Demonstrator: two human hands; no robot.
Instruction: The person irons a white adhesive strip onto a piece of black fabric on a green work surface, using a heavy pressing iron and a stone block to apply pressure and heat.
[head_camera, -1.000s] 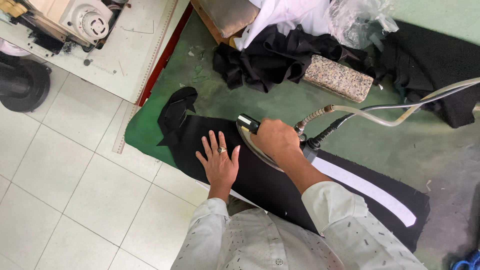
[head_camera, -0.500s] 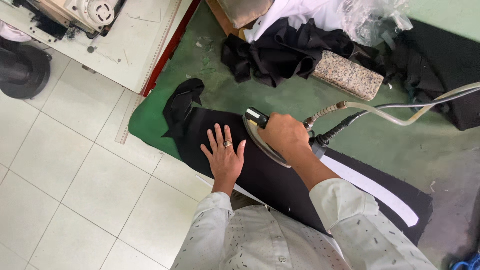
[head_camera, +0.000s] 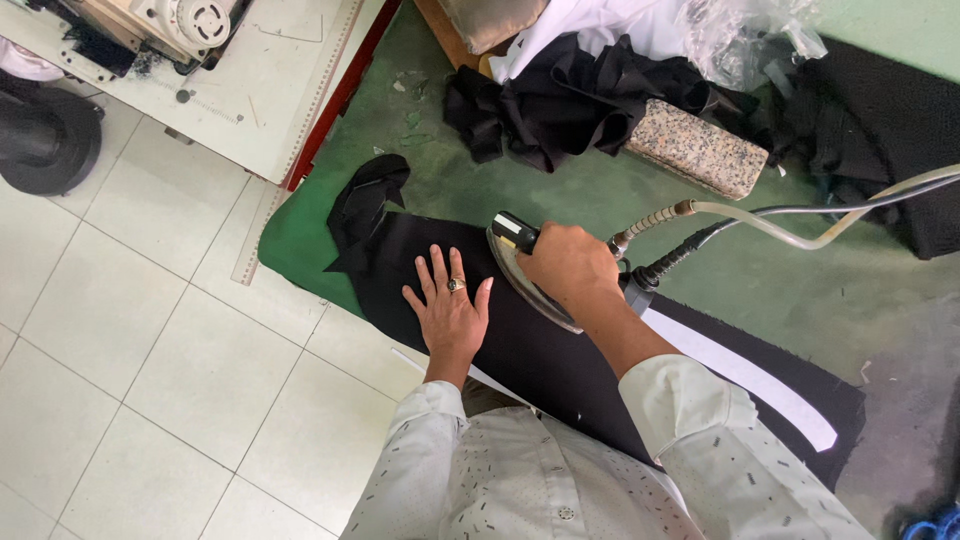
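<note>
R hand (head_camera: 568, 265) is wrapped tight round the handle of the iron (head_camera: 525, 270), fingers closed full on it, sole down on the black cloth (head_camera: 530, 350). The iron sits near the left end of the cloth, nose toward the table's near edge. L hand (head_camera: 449, 310) lies flat on the cloth just beside the iron, palm down, fingers spread, gripping nothing (a ring on one finger). The cloth runs along the near edge of the green table (head_camera: 440, 190), w/ a white strip (head_camera: 745, 378) lying on it to the right, past the R forearm. A crumpled end of the cloth bunches at the far left. A hose (head_camera: 800, 238) and a dark cable leave the back of the iron and go off right. Further back: a heap of black fabric (head_camera: 570, 100), a granite block (head_camera: 697, 150) touching it, clear plastic wrap (head_camera: 740, 35), white fabric. Top left, a sewing machine (head_camera: 160, 25) on its own white table, apart from the green one. Tiled floor (head_camera: 130, 370) below.
</note>
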